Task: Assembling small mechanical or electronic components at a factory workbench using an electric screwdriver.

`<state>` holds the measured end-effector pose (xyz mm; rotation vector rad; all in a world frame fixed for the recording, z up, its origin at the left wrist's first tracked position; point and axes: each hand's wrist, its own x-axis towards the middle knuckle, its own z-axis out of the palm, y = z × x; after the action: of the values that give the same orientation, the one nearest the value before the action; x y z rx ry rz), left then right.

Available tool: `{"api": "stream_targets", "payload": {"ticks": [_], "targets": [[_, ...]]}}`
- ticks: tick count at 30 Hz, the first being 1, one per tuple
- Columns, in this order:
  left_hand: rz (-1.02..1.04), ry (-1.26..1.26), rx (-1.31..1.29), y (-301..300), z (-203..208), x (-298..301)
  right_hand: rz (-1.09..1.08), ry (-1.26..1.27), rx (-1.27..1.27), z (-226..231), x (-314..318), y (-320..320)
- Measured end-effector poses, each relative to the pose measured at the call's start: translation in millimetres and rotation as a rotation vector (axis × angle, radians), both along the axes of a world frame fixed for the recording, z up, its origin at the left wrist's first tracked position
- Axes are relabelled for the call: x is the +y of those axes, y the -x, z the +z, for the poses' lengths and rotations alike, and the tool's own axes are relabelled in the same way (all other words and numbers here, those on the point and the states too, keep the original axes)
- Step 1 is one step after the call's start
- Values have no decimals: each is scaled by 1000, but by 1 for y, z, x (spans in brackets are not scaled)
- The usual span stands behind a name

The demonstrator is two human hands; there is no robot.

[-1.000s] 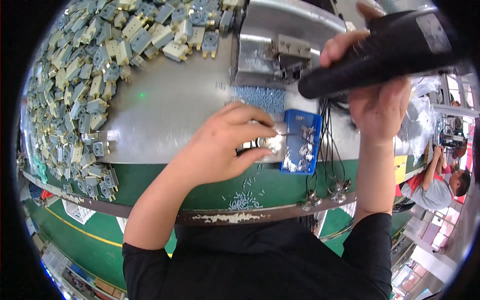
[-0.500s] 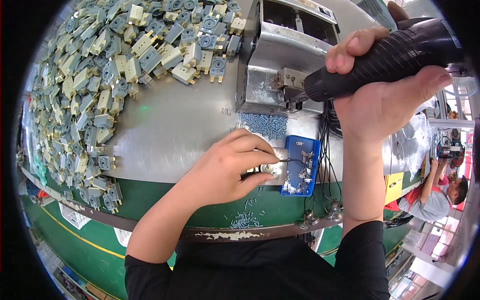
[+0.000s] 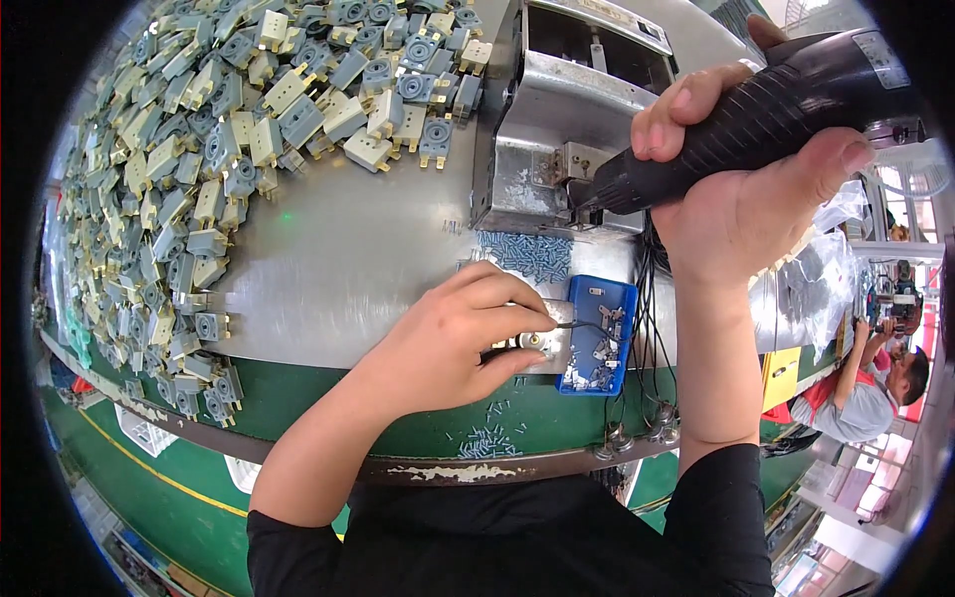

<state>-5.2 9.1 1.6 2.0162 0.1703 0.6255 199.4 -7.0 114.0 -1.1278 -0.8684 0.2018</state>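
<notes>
My right hand [image 3: 721, 224] is wrapped round a thick black electric screwdriver [image 3: 746, 129], tilted with its nose toward the lower left. The screwdriver's tip is at the front outlet of a metal screw feeder [image 3: 522, 129]; whether a screw sits on it is too small to see. Below, my left hand [image 3: 463, 338] is closed with thumb and forefinger on a small round metal part with a black wire [image 3: 534, 340]. That part rests on a metal plate [image 3: 560, 343] beside a blue tray [image 3: 629, 343] of small metal pieces. My fingers hide some of the part.
A large heap of grey and cream switch housings [image 3: 239, 129] covers the bench's left side. Loose screws [image 3: 527, 254] lie before the feeder, more screws [image 3: 487, 443] near the bench edge. Black wires [image 3: 647, 328] hang right of the tray. Another person [image 3: 856, 398] works at far right.
My right hand has brought the screwdriver slightly left and down, closer in at the feeder's outlet. My left hand stays nearly still on the small metal part.
</notes>
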Motion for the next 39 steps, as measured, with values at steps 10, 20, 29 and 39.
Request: {"api": "stream_targets", "payload": {"ticks": [10,20,29,39], "targets": [[-9,5,5,0,1,0,257,130,-242,2,-9,-14],[-6,3,3,1,1,0,219,111,-210,2,-13,-9],[-10,2,6,0,1,0,250,138,-180,3,-12,-9],[-6,-3,13,1,2,0,222,110,-182,0,-11,-8]]}}
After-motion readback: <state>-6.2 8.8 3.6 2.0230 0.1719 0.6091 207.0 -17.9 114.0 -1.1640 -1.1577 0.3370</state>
